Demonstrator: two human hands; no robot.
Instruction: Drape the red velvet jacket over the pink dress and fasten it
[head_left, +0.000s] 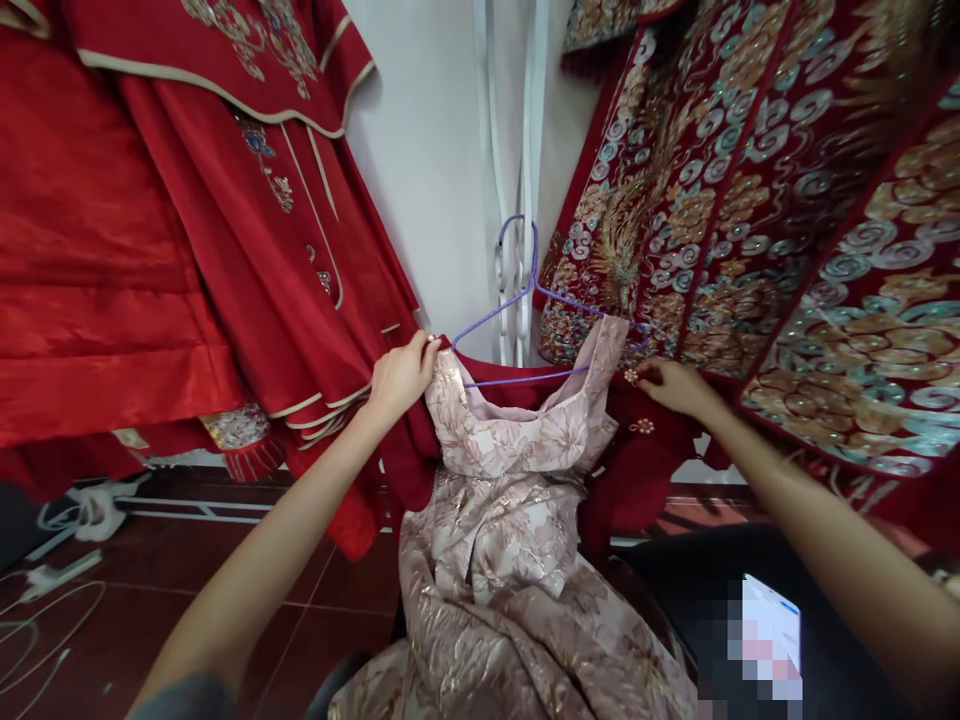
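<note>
A pale pink floral dress (517, 530) with wide straps and a golden sheen hangs in front of me, on a purple hanger (534, 268). Behind its bodice spreads a dark red garment (637, 485) with flower-shaped ornaments (641, 427). My left hand (401, 382) is closed on the dark red fabric, right beside the dress's left strap; the exact grip is partly hidden. Out past the other strap, my right hand (671, 386) pinches the dark red garment's edge, close to one of the ornaments.
Red gowns (262, 200) hang on the left, and heavily embroidered red robes (720, 200) on the right. White straps (514, 120) run down the wall. A lit phone (780, 610) lies at lower right. White shoes (101, 510) and cables (45, 630) are at lower left.
</note>
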